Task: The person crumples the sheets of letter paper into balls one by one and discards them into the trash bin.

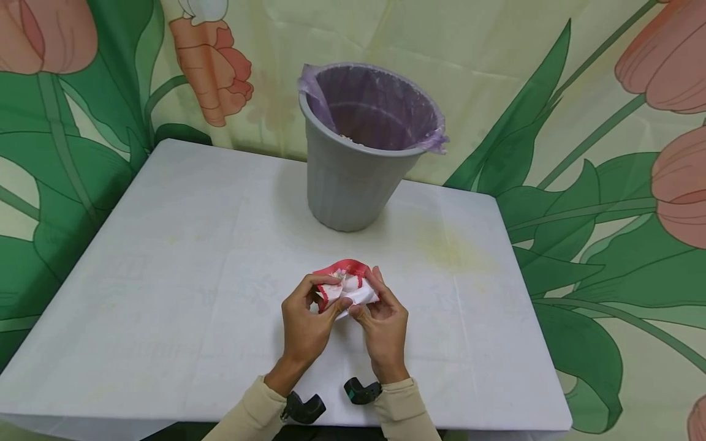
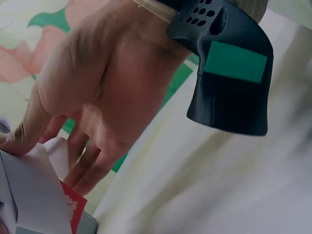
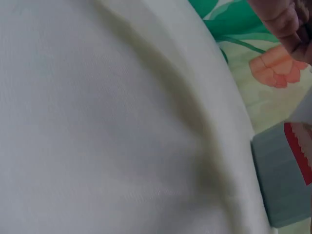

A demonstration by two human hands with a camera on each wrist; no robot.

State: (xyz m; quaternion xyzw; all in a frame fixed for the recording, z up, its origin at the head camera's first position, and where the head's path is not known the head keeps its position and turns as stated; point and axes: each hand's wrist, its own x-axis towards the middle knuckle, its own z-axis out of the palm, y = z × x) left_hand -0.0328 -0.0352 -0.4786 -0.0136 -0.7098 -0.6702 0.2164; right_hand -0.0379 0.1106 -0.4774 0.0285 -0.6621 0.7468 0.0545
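A crumpled red-and-white paper, white with a red patterned edge, is between both hands above the near part of the table. My left hand pinches its left side, thumb in front and fingers behind. On the other side my right hand holds it between thumb and fingers. In the left wrist view the right hand shows its palm, with the thumb on the white side of the paper. Only a red-edged corner of the paper enters the right wrist view.
Behind the hands stands a grey bin lined with a purple bag; some pale scraps show inside. A white cloth covers the table. A flower-printed curtain hangs behind. Black camera mounts sit on both wrists.
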